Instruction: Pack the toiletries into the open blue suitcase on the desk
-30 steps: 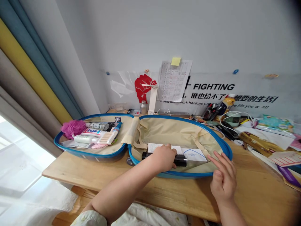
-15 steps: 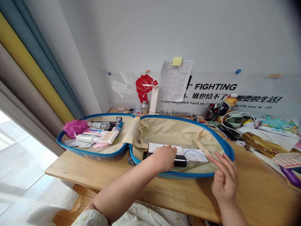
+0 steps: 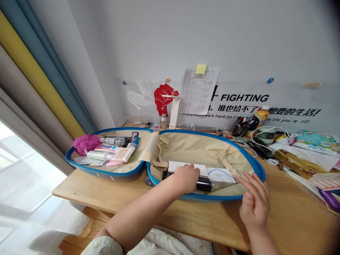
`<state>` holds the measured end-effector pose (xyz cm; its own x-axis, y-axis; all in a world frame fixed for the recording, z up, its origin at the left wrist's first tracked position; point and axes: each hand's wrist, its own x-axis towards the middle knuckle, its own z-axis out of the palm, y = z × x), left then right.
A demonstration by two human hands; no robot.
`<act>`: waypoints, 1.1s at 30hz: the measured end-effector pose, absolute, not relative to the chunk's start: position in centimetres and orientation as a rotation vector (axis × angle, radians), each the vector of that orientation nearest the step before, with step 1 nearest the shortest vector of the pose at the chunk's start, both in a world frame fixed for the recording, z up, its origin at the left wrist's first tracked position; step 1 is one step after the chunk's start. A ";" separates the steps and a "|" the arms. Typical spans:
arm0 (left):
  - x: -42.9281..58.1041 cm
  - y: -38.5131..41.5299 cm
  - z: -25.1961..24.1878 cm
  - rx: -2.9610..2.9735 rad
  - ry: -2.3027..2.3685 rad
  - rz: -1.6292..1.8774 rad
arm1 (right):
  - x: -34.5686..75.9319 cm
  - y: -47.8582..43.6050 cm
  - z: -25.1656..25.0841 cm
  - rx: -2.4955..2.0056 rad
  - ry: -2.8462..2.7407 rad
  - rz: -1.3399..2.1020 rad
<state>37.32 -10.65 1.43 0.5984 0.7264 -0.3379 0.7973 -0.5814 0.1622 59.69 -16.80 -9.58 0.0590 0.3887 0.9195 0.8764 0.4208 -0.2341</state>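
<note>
An open suitcase with a blue rim and beige lining lies on the wooden desk. My left hand reaches into its right half, fingers curled over a glossy black cylinder; the palm and wrist hide the cylinder's middle. Behind it lie white boxes, one with a blue line and another partly under my fingers. My right hand is at the suitcase's right front rim, fingers spread and holding nothing. Its fingertips are by the end of a beige strap.
In the suitcase's left half are a pink bath puff, a white bottle, a toothpaste box and a comb. Pens, a yellow-labelled bottle, cables and papers crowd the desk's right side. Curtains hang at left.
The right end of the black cylinder has dropped slightly toward the near rim under my left hand. My right hand keeps its place, and the view has shifted a little.
</note>
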 end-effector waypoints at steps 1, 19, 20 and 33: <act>37.3 -10.7 1.5 2.527 1.247 -0.341 | 59.7 -16.8 -9.6 -1.162 -1.544 -0.539; 36.9 -11.0 1.9 2.512 1.334 -0.309 | 60.0 -16.6 -9.8 -1.129 -1.580 -0.563; 36.5 -11.1 2.0 2.524 1.333 -0.281 | 60.0 -16.6 -9.8 -1.131 -1.580 -0.561; 18.0 -7.9 4.0 2.003 2.419 -0.007 | 60.2 -16.5 -9.9 -1.138 -1.579 -0.590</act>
